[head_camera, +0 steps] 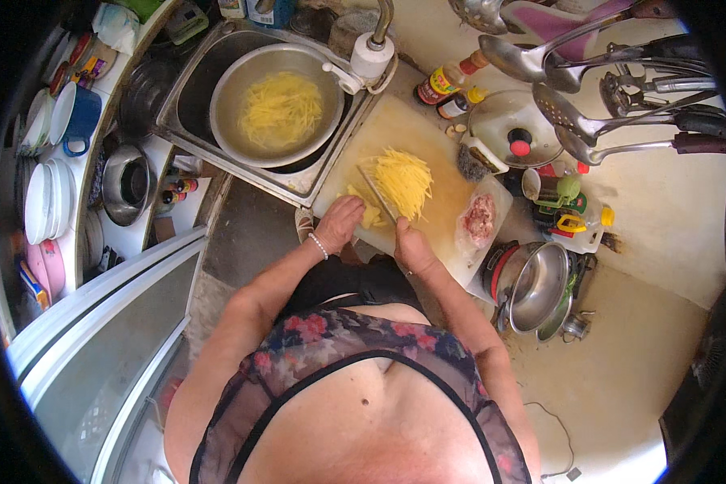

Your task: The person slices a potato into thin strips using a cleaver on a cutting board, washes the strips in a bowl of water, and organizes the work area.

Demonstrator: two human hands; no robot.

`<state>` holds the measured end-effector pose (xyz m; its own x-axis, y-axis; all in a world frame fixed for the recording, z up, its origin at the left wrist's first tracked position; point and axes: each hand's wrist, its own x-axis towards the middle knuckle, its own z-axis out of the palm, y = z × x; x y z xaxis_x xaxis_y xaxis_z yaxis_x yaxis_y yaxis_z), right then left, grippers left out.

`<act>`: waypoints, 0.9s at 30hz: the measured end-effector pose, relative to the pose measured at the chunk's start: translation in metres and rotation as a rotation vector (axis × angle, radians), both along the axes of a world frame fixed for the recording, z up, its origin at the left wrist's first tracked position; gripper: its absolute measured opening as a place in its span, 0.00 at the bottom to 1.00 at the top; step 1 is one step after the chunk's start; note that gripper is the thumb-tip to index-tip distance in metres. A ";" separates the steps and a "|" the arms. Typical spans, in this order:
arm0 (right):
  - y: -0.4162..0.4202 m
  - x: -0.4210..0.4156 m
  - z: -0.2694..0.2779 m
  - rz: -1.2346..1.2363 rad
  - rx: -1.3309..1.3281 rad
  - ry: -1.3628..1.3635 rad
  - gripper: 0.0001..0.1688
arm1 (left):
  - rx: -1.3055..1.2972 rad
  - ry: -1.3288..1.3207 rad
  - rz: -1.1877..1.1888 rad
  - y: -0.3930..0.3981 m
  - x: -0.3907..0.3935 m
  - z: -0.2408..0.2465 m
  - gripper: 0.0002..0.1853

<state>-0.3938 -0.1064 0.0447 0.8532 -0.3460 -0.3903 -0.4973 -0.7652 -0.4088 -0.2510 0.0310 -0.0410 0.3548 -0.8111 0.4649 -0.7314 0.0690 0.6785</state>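
Note:
A kitchen knife (376, 192) is gripped at its handle by my right hand (414, 247), its blade between a heap of yellow shreds, seemingly potato (402, 178), and some yellow slices (370, 213). My left hand (341, 222), with a beaded bracelet at the wrist, rests its fingertips at the slices on the near left part of the cutting board (345, 160). More yellow shreds (281, 109) lie in water in a metal basin (218, 112) over the sink. A clear plastic bag of raw meat (479, 216) lies on the board's right side.
Sauce bottles (438, 85) and a glass pot lid (496, 109) stand behind the board. To the right are an oil jug (590, 233) and a metal pot (535, 290). Ladles (520, 57) hang at the upper right. The faucet (372, 57) stands beside the basin; shelves with bowls (51, 199) are at left.

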 end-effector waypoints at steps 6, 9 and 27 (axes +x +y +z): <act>0.006 0.002 0.043 0.231 -0.030 0.079 0.13 | -0.007 0.009 0.019 0.003 -0.003 -0.003 0.14; 0.004 0.004 0.046 0.226 0.012 0.064 0.13 | 0.002 -0.008 0.007 0.003 -0.002 0.002 0.13; 0.004 0.000 0.002 0.177 -0.023 -0.004 0.13 | 0.024 0.019 -0.053 0.001 -0.001 0.001 0.16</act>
<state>-0.3933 -0.1027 0.0467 0.9034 -0.1987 -0.3800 -0.3519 -0.8501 -0.3918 -0.2515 0.0322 -0.0402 0.3194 -0.8398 0.4389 -0.7144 0.0909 0.6938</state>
